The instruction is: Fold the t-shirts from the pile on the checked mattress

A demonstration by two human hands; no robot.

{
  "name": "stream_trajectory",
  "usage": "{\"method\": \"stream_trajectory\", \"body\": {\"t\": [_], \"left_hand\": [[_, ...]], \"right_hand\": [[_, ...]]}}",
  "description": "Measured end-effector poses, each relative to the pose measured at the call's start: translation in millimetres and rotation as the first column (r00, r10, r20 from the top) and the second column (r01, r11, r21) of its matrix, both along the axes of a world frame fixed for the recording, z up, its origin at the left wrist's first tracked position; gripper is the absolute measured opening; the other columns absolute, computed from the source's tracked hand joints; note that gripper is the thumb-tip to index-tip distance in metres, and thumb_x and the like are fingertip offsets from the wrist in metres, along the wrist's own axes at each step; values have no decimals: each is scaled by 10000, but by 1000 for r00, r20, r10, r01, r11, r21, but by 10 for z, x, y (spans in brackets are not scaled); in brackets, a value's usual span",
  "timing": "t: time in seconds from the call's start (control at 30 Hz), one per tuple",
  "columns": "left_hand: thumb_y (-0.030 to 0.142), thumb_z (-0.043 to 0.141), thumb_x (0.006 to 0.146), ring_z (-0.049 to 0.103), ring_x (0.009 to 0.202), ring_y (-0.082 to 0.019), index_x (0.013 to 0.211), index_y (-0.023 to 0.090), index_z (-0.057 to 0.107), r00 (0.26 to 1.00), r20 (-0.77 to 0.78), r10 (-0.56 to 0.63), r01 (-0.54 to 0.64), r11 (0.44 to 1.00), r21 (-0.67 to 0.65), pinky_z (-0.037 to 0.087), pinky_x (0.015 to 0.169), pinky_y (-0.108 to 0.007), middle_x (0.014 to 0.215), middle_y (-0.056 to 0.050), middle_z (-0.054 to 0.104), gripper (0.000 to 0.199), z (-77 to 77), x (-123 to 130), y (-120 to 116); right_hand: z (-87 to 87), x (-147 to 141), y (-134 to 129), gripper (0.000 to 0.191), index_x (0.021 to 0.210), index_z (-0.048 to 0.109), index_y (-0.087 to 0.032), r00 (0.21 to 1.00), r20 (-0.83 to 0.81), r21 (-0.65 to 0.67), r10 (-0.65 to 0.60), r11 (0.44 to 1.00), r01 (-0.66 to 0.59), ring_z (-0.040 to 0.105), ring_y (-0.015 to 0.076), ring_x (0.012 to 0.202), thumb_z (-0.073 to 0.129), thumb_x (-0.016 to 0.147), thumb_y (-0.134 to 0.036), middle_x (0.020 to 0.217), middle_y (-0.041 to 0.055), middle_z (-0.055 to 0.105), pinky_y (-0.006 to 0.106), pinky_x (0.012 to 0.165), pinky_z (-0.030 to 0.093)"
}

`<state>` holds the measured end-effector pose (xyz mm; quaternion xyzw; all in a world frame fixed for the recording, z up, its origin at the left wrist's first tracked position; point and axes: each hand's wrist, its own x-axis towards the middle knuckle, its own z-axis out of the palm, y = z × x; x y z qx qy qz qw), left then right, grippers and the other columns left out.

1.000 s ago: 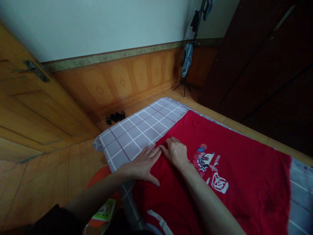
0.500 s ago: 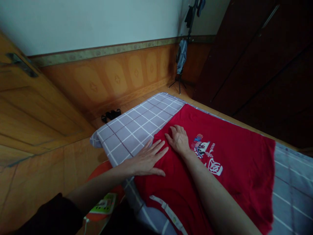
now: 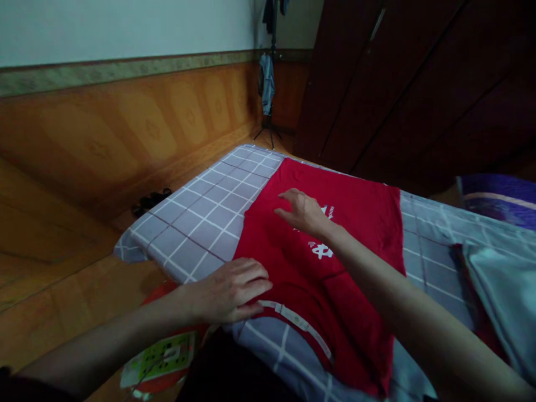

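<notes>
A red T-shirt [image 3: 288,268] with a white and blue print lies spread on a grey checked cloth [image 3: 209,206], its neckline toward me. At the shirt's near left corner, beside the collar, rests my left hand [image 3: 238,290], its fingers bent and slightly apart; no cloth is visibly pinched in it. My right hand [image 3: 304,212] is over the upper part of the shirt, left of the print, with thumb and fingers apart and nothing held. The wrist covers part of the print.
Below left, a green and white power strip [image 3: 167,354] sits on an orange stool [image 3: 161,382]. Folded grey cloth [image 3: 502,290] and a purple item [image 3: 502,195] are at the right. Black shoes [image 3: 151,201] and a coat stand [image 3: 272,106] stand beyond the bed.
The view has turned right. My left hand has moved nearer to the collar and its fingers have bent. My right hand has come off the sleeve side toward the print.
</notes>
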<state>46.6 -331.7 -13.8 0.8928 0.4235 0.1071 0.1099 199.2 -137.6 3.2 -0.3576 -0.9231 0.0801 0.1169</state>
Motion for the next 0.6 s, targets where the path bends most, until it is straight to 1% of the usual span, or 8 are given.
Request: {"method": "stream_trajectory", "body": {"t": [0.03, 0.07, 0.13, 0.23, 0.33, 0.4, 0.47, 0.6], "left_hand": [[269, 517, 907, 535, 1121, -226, 1171, 143, 575, 1000, -13, -14, 14, 1000, 21, 407, 1016, -374, 1175, -113, 598, 299, -9, -25, -81], [226, 517, 895, 520, 1145, -233, 1177, 147, 570, 999, -32, -11, 12, 999, 44, 408, 1018, -383, 1199, -115, 585, 297, -25, -57, -149], [152, 520, 866, 469, 1220, -255, 1214, 152, 548, 997, -77, 22, -15, 996, 89, 411, 1025, -403, 1273, -126, 544, 349, -71, -129, -246], [71, 515, 818, 410, 1290, -275, 1257, 161, 526, 989, -143, 30, -15, 994, 106, 413, 1034, -426, 1334, -128, 512, 449, -148, -222, -314], [34, 509, 778, 385, 1318, -272, 1304, 193, 496, 983, -183, 11, 1, 998, 64, 408, 1046, -419, 1374, -99, 497, 550, -211, -272, -354], [2, 497, 752, 370, 1330, -268, 1349, 217, 451, 976, -216, 3, 8, 999, 49, 402, 1049, -413, 1410, -82, 465, 636, -249, -286, -373], [-27, 483, 734, 372, 1327, -268, 1362, 231, 431, 964, -265, -8, 24, 998, 55, 404, 1040, -412, 1421, -78, 450, 681, -290, -284, -368], [-23, 476, 769, 489, 1210, -265, 1238, 196, 537, 953, -302, -6, 49, 990, 133, 435, 990, -411, 1275, -98, 568, 521, -367, -239, -249]], "right_hand": [[94, 175, -152, 303, 1129, 597, -168, 1000, -5, 2, 19, 1000, -19, 568, 208, 1026, 551, 885, -342, 1135, 92, 615, 281, 862, 429], [165, 370, -331, 284, 1119, 601, -171, 995, -23, 9, 95, 995, -95, 573, 209, 1018, 534, 893, -329, 1135, 93, 615, 291, 857, 441], [216, 799, -741, 243, 1099, 605, -195, 986, -49, 15, 162, 987, -161, 585, 200, 1002, 480, 912, -287, 1140, 83, 613, 300, 838, 474], [83, 1430, -1372, 265, 1122, 590, -249, 983, 36, -64, 180, 982, -177, 613, 198, 979, 455, 895, -236, 1155, 65, 623, 310, 801, 527], [-149, 1881, -1859, 401, 1228, 549, -320, 989, 64, -5, 135, 991, -135, 604, 238, 1062, 485, 849, -205, 1234, 50, 609, 350, 823, 548], [-284, 2016, -2050, 479, 1278, 519, -324, 992, 74, 41, 101, 994, -104, 596, 251, 1094, 483, 827, -168, 1275, 48, 588, 364, 824, 559], [-394, 2023, -2128, 488, 1260, 543, -277, 995, 63, 110, 73, 991, -79, 600, 247, 1097, 461, 805, -118, 1273, 69, 591, 354, 824, 564], [-538, 1874, -2048, 319, 972, 655, -197, 999, -34, 276, -16, 961, 25, 670, 230, 937, 412, 807, -73, 1077, 122, 685, 338, 757, 577]]}}
